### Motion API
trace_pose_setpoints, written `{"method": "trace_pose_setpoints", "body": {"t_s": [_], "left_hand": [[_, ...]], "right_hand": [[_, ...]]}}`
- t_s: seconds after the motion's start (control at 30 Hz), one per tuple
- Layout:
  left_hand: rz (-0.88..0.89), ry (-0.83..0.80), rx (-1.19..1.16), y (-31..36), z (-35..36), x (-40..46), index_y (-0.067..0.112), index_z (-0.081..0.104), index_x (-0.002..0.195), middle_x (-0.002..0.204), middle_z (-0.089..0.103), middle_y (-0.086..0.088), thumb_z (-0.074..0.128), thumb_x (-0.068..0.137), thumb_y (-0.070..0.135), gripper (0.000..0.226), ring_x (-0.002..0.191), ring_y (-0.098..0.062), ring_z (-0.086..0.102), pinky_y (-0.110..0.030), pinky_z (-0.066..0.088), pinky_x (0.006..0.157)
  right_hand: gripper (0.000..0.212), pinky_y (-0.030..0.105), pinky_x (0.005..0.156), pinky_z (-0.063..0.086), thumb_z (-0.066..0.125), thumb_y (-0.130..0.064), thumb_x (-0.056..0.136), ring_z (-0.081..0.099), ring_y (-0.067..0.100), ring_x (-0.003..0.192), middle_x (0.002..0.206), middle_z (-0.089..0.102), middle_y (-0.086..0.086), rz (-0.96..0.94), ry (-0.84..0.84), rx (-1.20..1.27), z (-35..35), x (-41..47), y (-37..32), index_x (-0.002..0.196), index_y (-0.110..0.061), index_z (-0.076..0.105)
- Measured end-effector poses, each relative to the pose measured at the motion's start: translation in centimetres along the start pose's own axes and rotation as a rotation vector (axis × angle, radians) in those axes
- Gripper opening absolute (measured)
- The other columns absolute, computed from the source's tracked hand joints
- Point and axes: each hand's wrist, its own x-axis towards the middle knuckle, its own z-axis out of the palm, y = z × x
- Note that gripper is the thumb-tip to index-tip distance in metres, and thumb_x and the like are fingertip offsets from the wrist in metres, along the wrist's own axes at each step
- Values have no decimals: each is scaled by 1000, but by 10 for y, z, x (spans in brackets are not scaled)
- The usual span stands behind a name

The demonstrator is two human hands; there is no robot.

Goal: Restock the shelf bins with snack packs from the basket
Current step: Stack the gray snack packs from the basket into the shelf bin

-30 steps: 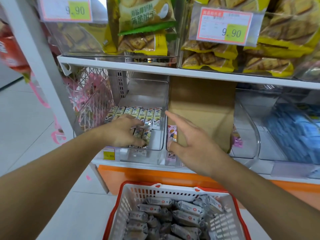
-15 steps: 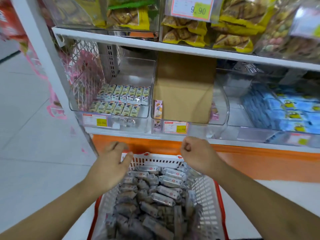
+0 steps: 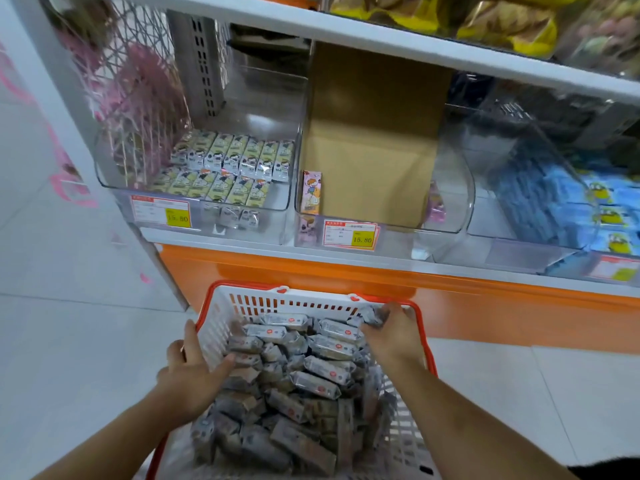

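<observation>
Both hands had dropped from above the basket [image 3: 221,327] into it: left hand [image 3: 194,375] spread loose on packs, right hand [image 3: 394,332] clenching a snack pack [image 3: 369,317].

Shop: price tags [image 3: 349,233] on shelf bins [image 3: 194,202], shopping basket [image 3: 311,299].

Below you sits the white, red-rimmed basket [image 3: 242,306], heaped with grey-wrapped snack packs [image 3: 313,379] lying every which way. Ahead, the clear left shelf bin [image 3: 114,188] holds two neat rows of green-and-white packs [image 3: 235,157].
</observation>
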Motion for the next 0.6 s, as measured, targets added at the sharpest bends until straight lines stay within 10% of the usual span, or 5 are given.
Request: {"method": "trace_pose_setpoints", "body": {"t_s": [0.37, 0.6], "left_hand": [[-6, 116, 194, 24, -21, -25, 28, -13, 161, 171, -4, -11, 25, 97, 74, 88, 156, -40, 5, -59, 15, 124], [456, -234, -283, 118, -106, -86, 39, 64, 117, 112, 72, 5, 52, 101, 55, 26, 98, -18, 68, -41, 53, 96]], "right_hand": [[20, 27, 68, 50, 78, -46, 90, 67, 7, 81, 90, 70, -14, -170, -173, 134, -30, -28, -45, 96, -34, 64], [7, 36, 66, 51, 67, -34, 103, 68, 12, 74, 86, 76, 0, -435, -569, 472, -115, -78, -133, 107, -31, 63]]}}
